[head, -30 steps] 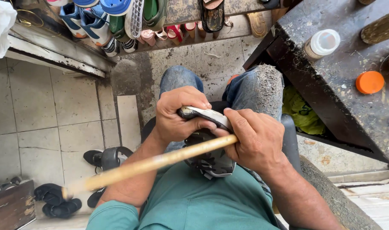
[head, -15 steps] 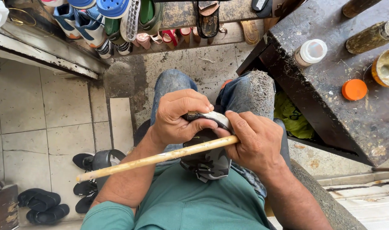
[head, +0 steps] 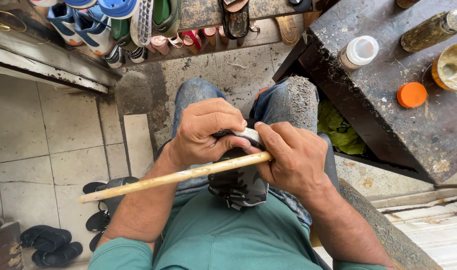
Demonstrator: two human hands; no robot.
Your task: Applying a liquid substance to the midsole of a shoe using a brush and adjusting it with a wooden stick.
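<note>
1. Sandals, dark and rubbery, lie in two pairs [head: 53, 246] on the pale tiled floor [head: 33, 145] at far left.
2. One long pale wooden stick [head: 173, 176] slants across the lap, its right end gripped by the right hand [head: 293, 157].
3. One left hand [head: 208, 131] wraps closed over a grey camouflage-patterned shoe [head: 238, 185] on the lap.
4. Judged step: pressing the shoe's edge with the stick; any further stroke needs a firm clamp.
5. One orange round lid [head: 411, 94] rests on the dark workbench [head: 388, 135].

White-capped jar [head: 357, 52] and brown bottle [head: 431, 30] stand on the dark table [head: 388, 130]
</note>
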